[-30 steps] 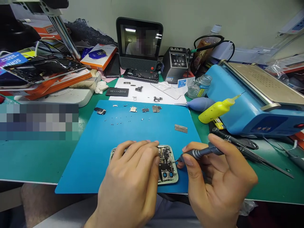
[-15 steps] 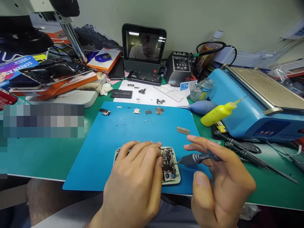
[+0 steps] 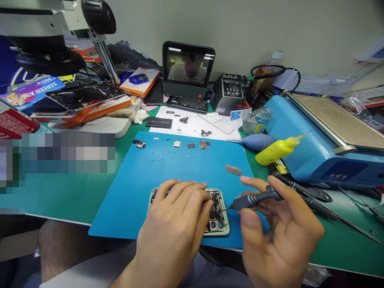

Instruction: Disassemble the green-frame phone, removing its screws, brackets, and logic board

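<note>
An opened phone with a pale green frame lies on the blue mat, its circuit board and camera openings showing at the right end. My left hand lies across it with fingers curled over, holding it down and hiding most of it. In my right hand is a grey screwdriver, tilted, the index finger at its rear end and the thumb near its grip. Its thin tip meets the board near the phone's right edge. Beyond the phone lie tiny screws, small metal parts and a grey metal strip.
A black battery and more parts rest on white paper. At the right are a blue air blower, a yellow bottle, tweezers and a blue heating machine. A microscope overhangs the left.
The whole view has shifted slightly right and down. My right thumb has come up closer to the screwdriver, whose rear end now shows under the index finger. My left hand keeps its place on the phone.
</note>
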A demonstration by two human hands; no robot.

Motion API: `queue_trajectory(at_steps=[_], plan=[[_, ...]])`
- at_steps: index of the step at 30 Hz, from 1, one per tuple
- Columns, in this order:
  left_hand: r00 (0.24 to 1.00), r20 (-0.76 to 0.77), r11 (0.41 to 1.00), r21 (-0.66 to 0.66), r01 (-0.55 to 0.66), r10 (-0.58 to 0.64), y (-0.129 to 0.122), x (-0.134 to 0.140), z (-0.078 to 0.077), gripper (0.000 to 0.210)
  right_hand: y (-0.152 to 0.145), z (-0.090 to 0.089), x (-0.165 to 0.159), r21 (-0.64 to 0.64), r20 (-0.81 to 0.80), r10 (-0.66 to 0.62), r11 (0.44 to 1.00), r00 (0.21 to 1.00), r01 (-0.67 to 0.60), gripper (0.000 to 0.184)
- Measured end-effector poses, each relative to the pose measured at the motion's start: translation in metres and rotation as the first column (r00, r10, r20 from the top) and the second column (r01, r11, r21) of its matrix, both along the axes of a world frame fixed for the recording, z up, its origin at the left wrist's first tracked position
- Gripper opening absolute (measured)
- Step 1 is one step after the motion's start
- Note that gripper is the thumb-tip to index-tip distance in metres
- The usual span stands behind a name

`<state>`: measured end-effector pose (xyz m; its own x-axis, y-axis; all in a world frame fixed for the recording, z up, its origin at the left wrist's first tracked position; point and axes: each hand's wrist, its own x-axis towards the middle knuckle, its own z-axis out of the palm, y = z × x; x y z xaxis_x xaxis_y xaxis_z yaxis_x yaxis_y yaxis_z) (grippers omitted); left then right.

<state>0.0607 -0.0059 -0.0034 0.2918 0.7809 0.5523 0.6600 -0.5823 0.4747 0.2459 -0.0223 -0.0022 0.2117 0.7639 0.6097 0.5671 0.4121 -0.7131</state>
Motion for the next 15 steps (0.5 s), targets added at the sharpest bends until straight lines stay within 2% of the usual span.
queue_trajectory(at_steps=[2,8,12,15], plan=[[1.0,0.014,1.0,-0.003,0.011,-0.011,-0.002,-0.001,0.0,0.01,0.001,0.0,0.0,-0.043,-0.03,-0.011,0.999,0.999,0.01,0.056],[0.996,0.089,0.999,0.035,-0.031,0.028,-0.015,-0.003,0.006,0.016,0.0,0.009,0.002,-0.091,-0.324,0.046,0.993,0.945,-0.079,0.049],[0.999,0.05,0.999,-0.038,-0.005,0.007,-0.016,-0.001,0.005,0.019,0.001,0.005,0.004,-0.067,-0.352,0.126,0.985,0.927,-0.159,0.047],[0.999,0.029,0.999,-0.046,0.016,-0.015,-0.015,0.002,0.002,0.018,0.0,0.0,0.004,-0.02,-0.363,0.179,0.98,0.915,-0.2,0.05]])
